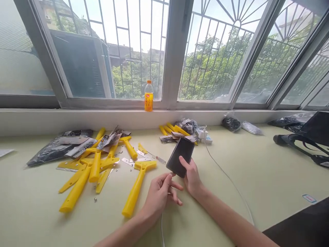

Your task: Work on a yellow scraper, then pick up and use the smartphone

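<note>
My right hand [191,176] holds a dark smartphone [180,156] by its lower end, screen up, over the pale green table [257,178]. My left hand [160,192] is just below the phone's bottom edge, fingers pinched on the end of a white cable [226,175] that runs off across the table to the right. A yellow plastic scraper [137,185] lies directly left of my left hand.
Several more yellow scrapers [89,171], metal blades, small screws and printed packaging lie at the left; more scrapers [172,129] and bags sit by the sill. An orange drink bottle [148,96] stands on the window ledge. A black bag [305,137] is at the right.
</note>
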The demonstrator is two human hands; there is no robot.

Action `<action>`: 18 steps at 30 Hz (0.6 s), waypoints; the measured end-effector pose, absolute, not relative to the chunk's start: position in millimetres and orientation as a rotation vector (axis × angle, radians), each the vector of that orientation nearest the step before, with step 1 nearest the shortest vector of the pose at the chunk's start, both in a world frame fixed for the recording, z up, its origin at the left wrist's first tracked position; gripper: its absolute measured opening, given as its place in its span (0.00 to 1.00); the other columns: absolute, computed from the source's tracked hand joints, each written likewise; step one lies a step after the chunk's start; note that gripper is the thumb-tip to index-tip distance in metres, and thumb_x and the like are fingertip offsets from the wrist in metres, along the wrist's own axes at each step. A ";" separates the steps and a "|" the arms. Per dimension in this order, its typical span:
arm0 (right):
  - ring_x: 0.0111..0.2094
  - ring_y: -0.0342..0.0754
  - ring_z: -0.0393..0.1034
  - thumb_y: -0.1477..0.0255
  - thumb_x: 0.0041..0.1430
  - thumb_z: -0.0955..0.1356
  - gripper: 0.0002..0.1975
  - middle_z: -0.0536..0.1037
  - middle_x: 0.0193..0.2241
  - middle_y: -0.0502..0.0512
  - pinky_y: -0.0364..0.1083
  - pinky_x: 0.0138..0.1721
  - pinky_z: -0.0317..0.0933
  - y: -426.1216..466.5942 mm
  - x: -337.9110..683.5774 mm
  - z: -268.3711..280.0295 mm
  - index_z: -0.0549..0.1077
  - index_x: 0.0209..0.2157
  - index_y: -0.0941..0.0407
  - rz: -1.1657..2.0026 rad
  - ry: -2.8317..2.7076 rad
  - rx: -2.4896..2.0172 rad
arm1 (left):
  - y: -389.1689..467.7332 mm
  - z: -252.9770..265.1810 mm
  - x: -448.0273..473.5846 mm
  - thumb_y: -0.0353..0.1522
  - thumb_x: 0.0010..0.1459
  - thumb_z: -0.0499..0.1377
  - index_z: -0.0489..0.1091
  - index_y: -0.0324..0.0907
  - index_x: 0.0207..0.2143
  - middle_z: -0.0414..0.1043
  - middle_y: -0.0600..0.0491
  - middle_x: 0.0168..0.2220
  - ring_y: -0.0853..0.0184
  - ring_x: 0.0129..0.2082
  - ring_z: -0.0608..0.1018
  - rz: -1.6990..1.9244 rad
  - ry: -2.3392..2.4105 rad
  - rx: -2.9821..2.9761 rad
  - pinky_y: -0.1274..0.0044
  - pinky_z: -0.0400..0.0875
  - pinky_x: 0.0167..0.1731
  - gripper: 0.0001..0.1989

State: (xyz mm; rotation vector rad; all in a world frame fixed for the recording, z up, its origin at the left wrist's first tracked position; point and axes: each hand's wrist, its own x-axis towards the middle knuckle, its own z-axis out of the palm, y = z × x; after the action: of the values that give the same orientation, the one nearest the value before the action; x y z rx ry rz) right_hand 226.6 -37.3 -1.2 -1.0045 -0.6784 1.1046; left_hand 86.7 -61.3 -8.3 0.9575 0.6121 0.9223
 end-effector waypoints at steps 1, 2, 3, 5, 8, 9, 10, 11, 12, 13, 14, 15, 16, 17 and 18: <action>0.37 0.47 0.74 0.55 0.50 0.76 0.32 0.77 0.42 0.56 0.43 0.35 0.71 -37.2 224.8 -2.3 0.69 0.51 0.58 1.110 -0.682 -1.008 | -61.0 -9.0 87.4 0.49 0.58 0.62 0.67 0.34 0.42 0.77 0.46 0.32 0.74 0.16 0.71 0.919 0.604 0.963 0.72 0.81 0.25 0.25; 0.37 0.47 0.74 0.55 0.51 0.76 0.32 0.77 0.43 0.56 0.43 0.35 0.71 -37.5 223.3 -3.1 0.69 0.51 0.58 1.116 -0.685 -1.014 | -61.2 -9.7 88.2 0.49 0.58 0.62 0.68 0.35 0.40 0.77 0.46 0.32 0.74 0.16 0.70 0.914 0.593 0.973 0.72 0.80 0.24 0.24; 0.38 0.47 0.74 0.55 0.51 0.76 0.31 0.77 0.43 0.56 0.43 0.36 0.71 -38.3 222.1 -3.6 0.69 0.51 0.58 1.118 -0.681 -1.022 | -61.7 -10.3 88.8 0.49 0.58 0.62 0.67 0.35 0.37 0.77 0.46 0.32 0.75 0.15 0.70 0.908 0.583 0.983 0.73 0.80 0.23 0.24; 0.39 0.47 0.74 0.55 0.52 0.75 0.31 0.77 0.43 0.55 0.42 0.37 0.71 -40.9 220.4 -3.6 0.69 0.51 0.57 1.126 -0.685 -1.035 | -63.4 -10.8 89.3 0.50 0.58 0.62 0.66 0.36 0.34 0.78 0.45 0.31 0.75 0.15 0.69 0.902 0.572 0.994 0.75 0.79 0.22 0.24; 0.37 0.46 0.74 0.54 0.54 0.75 0.30 0.77 0.44 0.55 0.42 0.36 0.70 -44.4 219.2 -2.7 0.69 0.52 0.56 1.131 -0.720 -1.031 | -66.1 -8.2 87.7 0.50 0.58 0.62 0.66 0.36 0.36 0.78 0.45 0.31 0.75 0.15 0.70 0.905 0.589 0.984 0.76 0.78 0.22 0.24; 0.37 0.46 0.74 0.54 0.55 0.74 0.29 0.77 0.44 0.55 0.42 0.35 0.70 -45.2 219.0 -2.5 0.69 0.51 0.56 1.129 -0.739 -1.024 | -67.1 -6.6 86.8 0.50 0.58 0.62 0.67 0.36 0.36 0.78 0.45 0.31 0.75 0.15 0.70 0.903 0.597 0.980 0.76 0.78 0.22 0.24; 0.37 0.46 0.74 0.54 0.55 0.74 0.29 0.77 0.45 0.55 0.42 0.34 0.70 -45.8 219.0 -2.2 0.69 0.51 0.56 1.128 -0.758 -1.020 | -68.0 -5.1 85.7 0.50 0.57 0.62 0.67 0.36 0.36 0.78 0.44 0.31 0.75 0.15 0.70 0.899 0.604 0.978 0.77 0.78 0.22 0.24; 0.37 0.46 0.73 0.54 0.56 0.74 0.29 0.77 0.44 0.55 0.42 0.33 0.69 -46.4 218.9 -1.9 0.69 0.51 0.56 1.131 -0.772 -1.020 | -69.1 -3.7 84.7 0.50 0.57 0.62 0.67 0.36 0.36 0.78 0.44 0.32 0.76 0.15 0.69 0.895 0.608 0.976 0.77 0.77 0.22 0.25; 0.37 0.46 0.73 0.53 0.56 0.74 0.29 0.77 0.44 0.56 0.43 0.32 0.69 -46.9 218.7 -1.6 0.69 0.51 0.56 1.139 -0.783 -1.021 | -70.3 -2.6 83.8 0.51 0.57 0.63 0.67 0.36 0.36 0.78 0.44 0.33 0.76 0.15 0.69 0.892 0.610 0.972 0.76 0.77 0.22 0.25; 0.36 0.47 0.73 0.53 0.56 0.73 0.29 0.77 0.44 0.56 0.43 0.31 0.69 -47.4 218.5 -1.4 0.69 0.52 0.56 1.151 -0.790 -1.022 | -71.7 -2.0 83.1 0.51 0.57 0.62 0.67 0.35 0.36 0.79 0.43 0.33 0.76 0.15 0.69 0.892 0.613 0.965 0.76 0.77 0.22 0.25; 0.36 0.47 0.73 0.53 0.56 0.73 0.30 0.77 0.44 0.56 0.43 0.30 0.69 -47.9 218.2 -1.2 0.68 0.52 0.57 1.164 -0.793 -1.023 | -73.1 -1.8 82.6 0.51 0.57 0.62 0.68 0.35 0.37 0.79 0.43 0.34 0.76 0.15 0.69 0.896 0.620 0.955 0.76 0.77 0.22 0.25; 0.36 0.47 0.73 0.53 0.55 0.73 0.30 0.77 0.44 0.57 0.43 0.30 0.69 -48.5 217.9 -1.2 0.68 0.52 0.57 1.172 -0.796 -1.020 | -74.7 -1.9 82.4 0.50 0.57 0.62 0.68 0.35 0.38 0.79 0.43 0.34 0.76 0.15 0.69 0.902 0.631 0.945 0.76 0.77 0.22 0.25; 0.37 0.47 0.73 0.53 0.55 0.74 0.31 0.76 0.44 0.57 0.43 0.31 0.69 -48.9 217.6 -1.4 0.68 0.53 0.57 1.174 -0.802 -1.012 | -76.2 -2.3 82.5 0.50 0.57 0.62 0.68 0.35 0.39 0.78 0.43 0.34 0.76 0.15 0.69 0.912 0.646 0.938 0.76 0.77 0.22 0.25; 0.38 0.47 0.74 0.53 0.55 0.74 0.31 0.76 0.45 0.57 0.43 0.34 0.70 -49.3 217.4 -1.8 0.68 0.53 0.57 1.171 -0.815 -1.001 | -77.5 -2.7 82.7 0.50 0.58 0.61 0.67 0.35 0.39 0.78 0.44 0.34 0.75 0.15 0.69 0.924 0.665 0.937 0.76 0.77 0.22 0.24; 0.41 0.47 0.74 0.53 0.56 0.74 0.30 0.76 0.47 0.57 0.43 0.38 0.70 -49.6 217.3 -2.4 0.68 0.53 0.57 1.164 -0.834 -0.991 | -78.6 -3.1 83.0 0.49 0.59 0.61 0.67 0.36 0.39 0.78 0.44 0.34 0.75 0.16 0.70 0.938 0.680 0.940 0.75 0.78 0.22 0.23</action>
State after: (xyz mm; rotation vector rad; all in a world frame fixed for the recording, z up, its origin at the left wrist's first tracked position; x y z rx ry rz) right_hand 217.3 -49.6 -2.4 -0.9911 -0.8338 1.1638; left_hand 83.0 -78.6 -3.1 0.9400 0.6803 0.9379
